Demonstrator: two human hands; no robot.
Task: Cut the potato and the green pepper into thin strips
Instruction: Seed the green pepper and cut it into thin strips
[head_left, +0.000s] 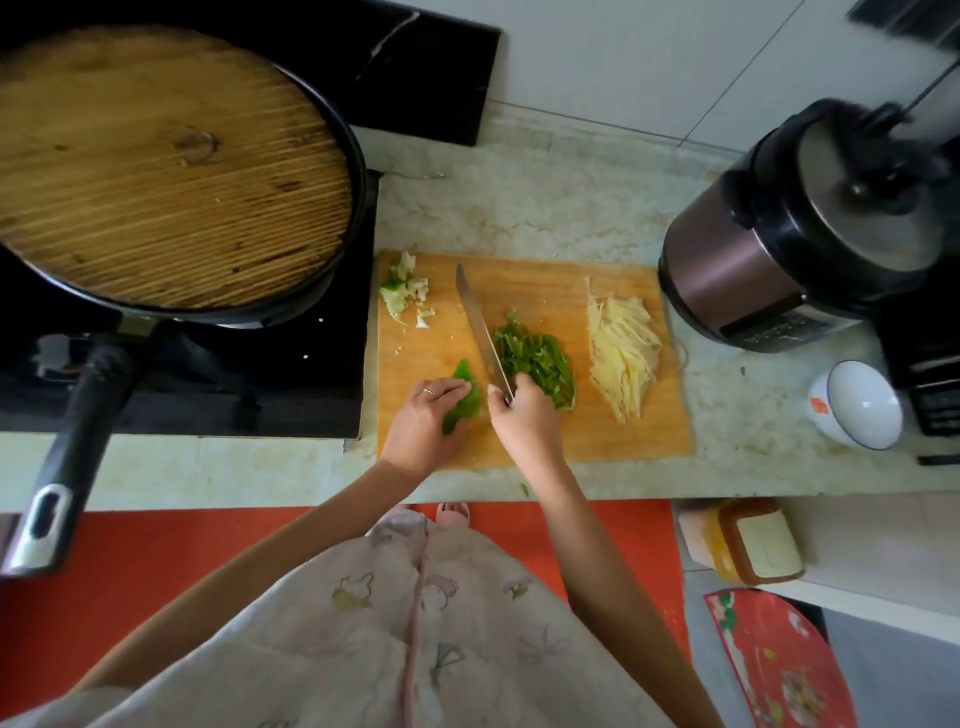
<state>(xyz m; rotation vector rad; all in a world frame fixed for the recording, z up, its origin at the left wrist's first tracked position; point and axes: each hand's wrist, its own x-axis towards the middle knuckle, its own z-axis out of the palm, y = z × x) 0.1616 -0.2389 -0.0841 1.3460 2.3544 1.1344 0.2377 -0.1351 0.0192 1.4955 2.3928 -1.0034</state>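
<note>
Red floor mat (156, 597) lies under me, close to my pale dress. A yellow box (743, 540) sits on the floor to my right. Past the mat is the light stone tabletop (208, 467). On it, right in front of me, lies a wooden cutting board (623, 436).

My left hand (426, 421) is on the near left part of the board. It lies on top of a green pepper piece (464, 373). My left fingers (447, 387) are close together and bent over the piece, holding it down flat. One of them has a ring (427, 392).

My right hand (519, 415) is just beside it. My right fingers (501, 397) are curled tight round the handle of a knife (480, 332). The long blade points away from me, between the pepper piece and a heap of green pepper strips (540, 364) in the middle of the board.

Further right on the board lies a pile of pale potato strips (623, 353). At the far left corner sit some pale green scraps (405, 291).

Left of the board is a black stove (311, 374). On it stands a big black pan (358, 171) with a round wooden lid (171, 171). Its long handle (78, 431) points toward me.

Right of the board, a white bowl (862, 405) lies tipped over on the tabletop. Behind it stands a brown and black cooker (753, 260), near the white wall.
</note>
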